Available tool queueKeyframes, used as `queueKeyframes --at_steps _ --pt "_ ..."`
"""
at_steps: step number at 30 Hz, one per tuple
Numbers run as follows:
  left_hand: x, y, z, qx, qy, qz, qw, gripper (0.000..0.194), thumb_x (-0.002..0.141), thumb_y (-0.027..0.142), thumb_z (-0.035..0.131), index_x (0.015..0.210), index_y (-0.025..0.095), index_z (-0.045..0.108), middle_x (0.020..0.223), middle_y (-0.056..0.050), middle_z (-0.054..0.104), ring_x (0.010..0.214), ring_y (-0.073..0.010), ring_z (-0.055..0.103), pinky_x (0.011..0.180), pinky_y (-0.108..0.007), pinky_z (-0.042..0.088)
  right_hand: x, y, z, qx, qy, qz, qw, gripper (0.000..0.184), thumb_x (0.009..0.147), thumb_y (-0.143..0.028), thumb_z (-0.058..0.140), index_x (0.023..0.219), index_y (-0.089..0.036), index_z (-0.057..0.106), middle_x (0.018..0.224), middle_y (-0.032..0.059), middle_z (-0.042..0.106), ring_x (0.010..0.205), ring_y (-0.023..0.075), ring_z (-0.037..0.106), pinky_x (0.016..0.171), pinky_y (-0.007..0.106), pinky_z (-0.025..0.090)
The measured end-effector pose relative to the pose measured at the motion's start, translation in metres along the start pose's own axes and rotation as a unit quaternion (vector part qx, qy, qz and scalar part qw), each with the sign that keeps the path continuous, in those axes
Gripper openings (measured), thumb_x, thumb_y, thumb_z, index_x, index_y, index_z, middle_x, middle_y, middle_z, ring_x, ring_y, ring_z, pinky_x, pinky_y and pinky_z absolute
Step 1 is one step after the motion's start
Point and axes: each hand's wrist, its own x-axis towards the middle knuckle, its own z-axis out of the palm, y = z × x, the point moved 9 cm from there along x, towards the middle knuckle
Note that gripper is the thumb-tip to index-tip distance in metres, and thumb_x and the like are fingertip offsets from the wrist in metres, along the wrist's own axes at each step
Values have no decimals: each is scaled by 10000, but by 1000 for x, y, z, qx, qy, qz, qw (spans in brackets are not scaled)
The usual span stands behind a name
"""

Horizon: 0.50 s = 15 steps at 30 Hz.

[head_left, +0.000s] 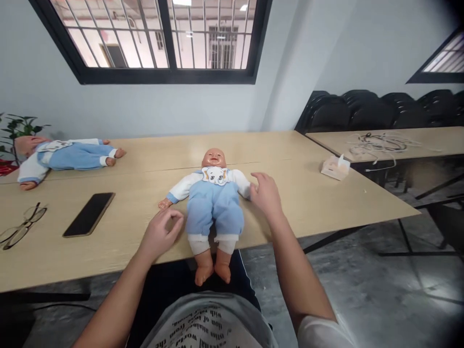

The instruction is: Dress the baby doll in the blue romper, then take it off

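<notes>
A baby doll (213, 203) in a blue and white outfit with an elephant-face bib lies on its back in front of me, its feet hanging past the table's near edge. My left hand (162, 233) is loosely curled beside the doll's leg, just below the doll's small hand; a gap shows between thumb and fingers, with nothing in it. At the end of the doll's other sleeve is my right hand (266, 194), thumb and forefinger apart. It covers the doll's hand on that side, and I cannot tell how firmly it touches.
On the wooden table (290, 164), a second doll (78, 155) lies at the far left. A phone (89, 215) and eyeglasses (23, 226) are nearer. A tissue box (336, 167) stands right. Cables (380, 143) lie on another table; black chairs (369, 111) are behind.
</notes>
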Motion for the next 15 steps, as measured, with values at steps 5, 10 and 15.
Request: queueKeyframes --at_steps 5,10,15 --pt "-36 6 23 82 -133 26 987 95 956 288 567 900 229 617 848 -28 681 820 -224 630 837 -376 460 -135 -140 14 105 -173 -241 949 399 910 -324 703 1294 -251 624 1257 95 667 1163 275 609 1024 445 507" --pt "-43 16 24 103 -92 40 990 66 941 270 581 979 230 616 943 -48 707 883 -238 649 848 -388 469 -196 -170 26 34 -140 -284 948 406 854 -191 776 1238 -248 654 1275 96 661 1200 299 577 1097 525 462" --pt "-42 19 22 120 -36 37 991 67 958 250 556 970 227 618 908 -49 714 858 -234 655 825 -382 471 -196 -167 35 42 -123 -297 946 335 940 -128 660 1259 -229 642 1255 92 685 1179 260 610 1030 462 533"
